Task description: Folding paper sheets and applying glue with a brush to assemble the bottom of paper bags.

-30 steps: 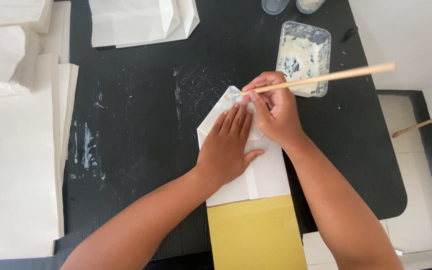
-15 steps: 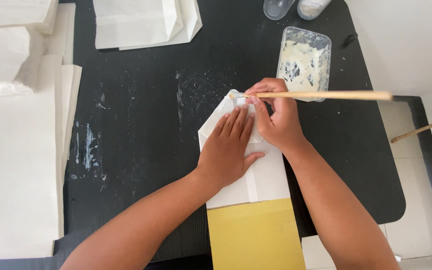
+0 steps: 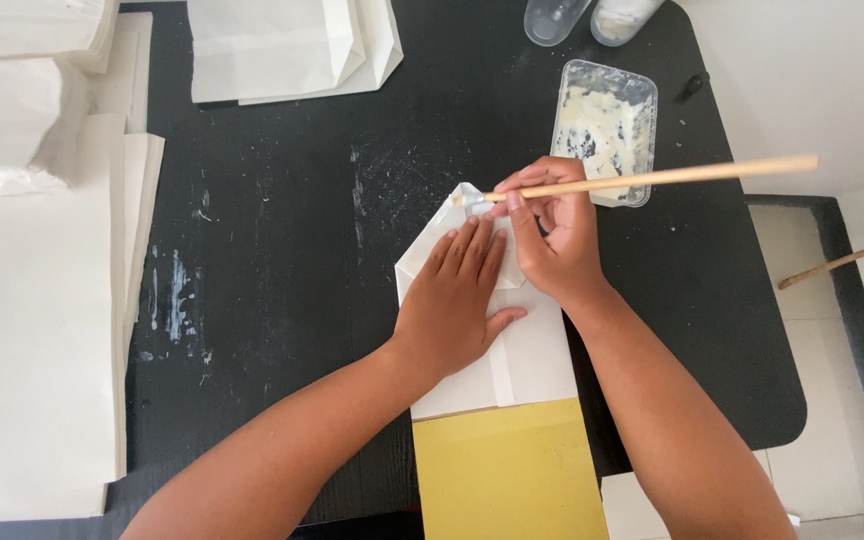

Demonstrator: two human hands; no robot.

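A white paper bag [image 3: 512,350] with a folded, pointed end lies flat at the middle of the black tabletop [image 3: 282,250], more flat white paper bags [image 3: 287,45] are stacked at its far edge, and a clear rectangular plastic tray [image 3: 604,125] smeared with whitish paste stands to the right.

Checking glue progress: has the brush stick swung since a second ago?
Yes. The stick has swung; its far end dropped toward level, lower against the glue tray.
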